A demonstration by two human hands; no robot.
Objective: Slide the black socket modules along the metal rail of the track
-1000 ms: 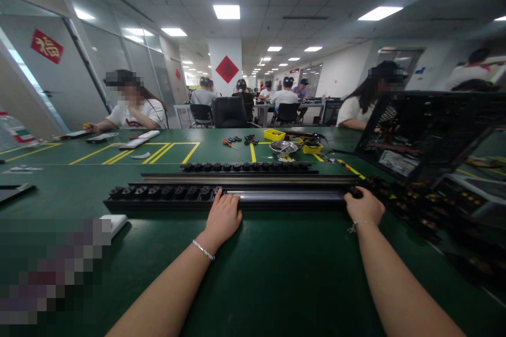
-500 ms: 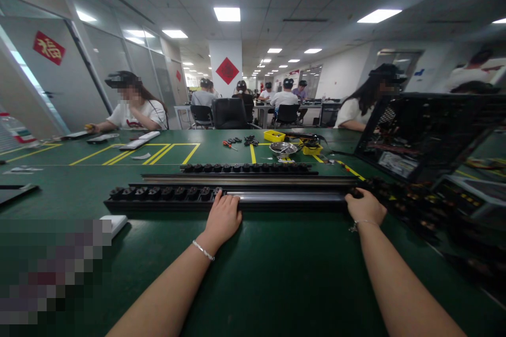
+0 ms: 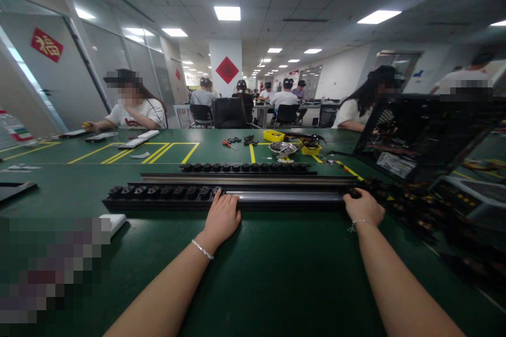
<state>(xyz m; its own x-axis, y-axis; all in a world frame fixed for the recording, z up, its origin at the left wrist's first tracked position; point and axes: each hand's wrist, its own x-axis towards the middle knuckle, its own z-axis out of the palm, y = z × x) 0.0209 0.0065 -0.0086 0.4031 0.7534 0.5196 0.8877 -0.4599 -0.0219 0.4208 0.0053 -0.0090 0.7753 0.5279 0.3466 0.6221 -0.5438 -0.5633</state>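
Observation:
A long black channel (image 3: 292,205) lies crosswise on the green table, with a row of black socket modules (image 3: 166,191) in its left half. Its right half shows a bare, shiny metal floor. My left hand (image 3: 223,216) is closed at the right end of that row, its fingertips on the last module. At the channel's right end, my right hand (image 3: 366,208) has thumb and fingers curled around a small black piece (image 3: 353,193) that looks like another socket module. Much of that piece is hidden by the fingers.
Behind lie an open rail (image 3: 253,179) and a second module strip (image 3: 245,168). A dark heap of parts (image 3: 411,210) and a black computer case (image 3: 419,131) stand right. Farther back are a metal bowl (image 3: 282,148), yellow bins (image 3: 273,136) and a screwdriver (image 3: 229,144). Co-workers sit beyond.
Both hands keep nearly the same places on the channel. The whole view has shifted very slightly; nothing was visibly taken up or let go.

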